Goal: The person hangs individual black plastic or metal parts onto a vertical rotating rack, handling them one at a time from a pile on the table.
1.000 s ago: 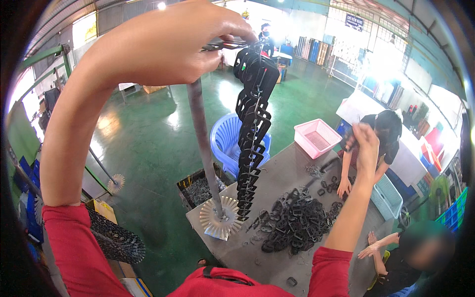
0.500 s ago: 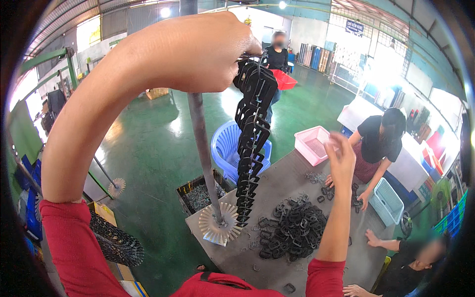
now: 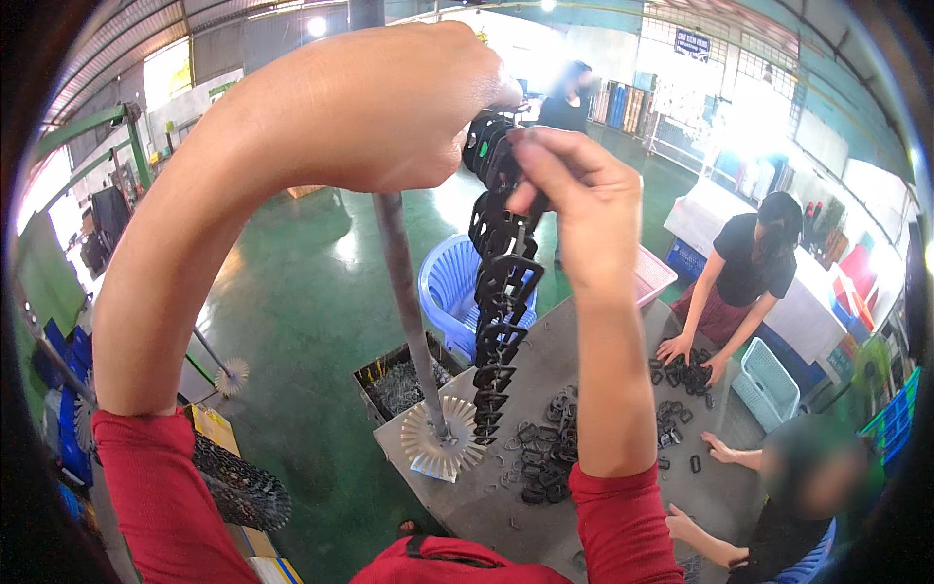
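Raised high at upper left, my left hand [image 3: 428, 107] is closed at the top of a hanging string of black ring-like pieces [image 3: 501, 282]; the fingers' far side is hidden. Wire shows between the pieces, which overlap down to the table. Beside the string's upper end, my right hand [image 3: 593, 209] pinches one of the black pieces between thumb and fingers. A grey upright pole [image 3: 397, 253] stands just left of the string, with a pale slotted disc [image 3: 443, 450] low on it. Below, loose black rings [image 3: 545, 453] lie heaped on the grey table [image 3: 428, 487], partly behind my right forearm.
Two people sit at the table's right side, one with hands on black rings [image 3: 689, 372]. A light-blue basket [image 3: 766, 384] is near them, a pink tray [image 3: 654, 275] behind my right wrist. Blue chairs [image 3: 448, 292] and a bin of small metal pieces [image 3: 399, 384] stand beyond the table; another person stands farther back.
My right hand has risen and moved left from above the table to the string, where it pinches a black piece. My left hand stays raised. The standing person has shifted right; the red tray is no longer visible.
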